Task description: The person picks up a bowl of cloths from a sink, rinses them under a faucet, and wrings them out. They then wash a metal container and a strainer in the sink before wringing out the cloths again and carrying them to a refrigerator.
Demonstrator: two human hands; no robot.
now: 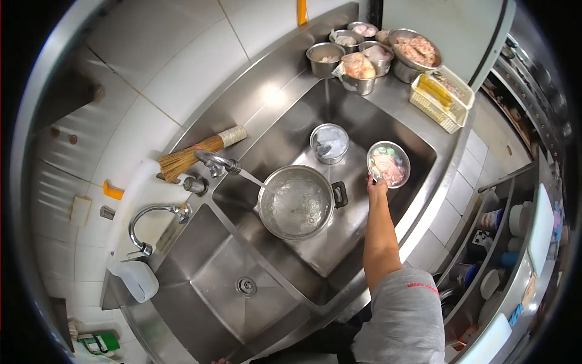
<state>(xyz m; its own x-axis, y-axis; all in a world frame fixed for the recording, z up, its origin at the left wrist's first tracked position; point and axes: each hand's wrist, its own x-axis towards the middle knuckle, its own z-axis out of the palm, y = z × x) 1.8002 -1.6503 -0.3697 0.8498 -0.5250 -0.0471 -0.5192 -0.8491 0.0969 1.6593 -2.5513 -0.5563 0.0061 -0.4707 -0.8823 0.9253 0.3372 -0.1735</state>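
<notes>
My right hand grips the near rim of a metal bowl that holds pinkish and pale green pieces, over the right side of the sink. Left of it in the basin sits a small metal container with something pale and translucent inside. A larger pot with a black handle stands in the same basin, and water from the faucet runs into it. Of my left hand, only a bit of the fingers shows at the bottom edge; what they do is hidden.
Several metal bowls of meat and a yellowish basket stand on the far counter. A straw brush lies behind the faucet. The second basin is at the lower left, near a white plastic jug. Shelves are on the right.
</notes>
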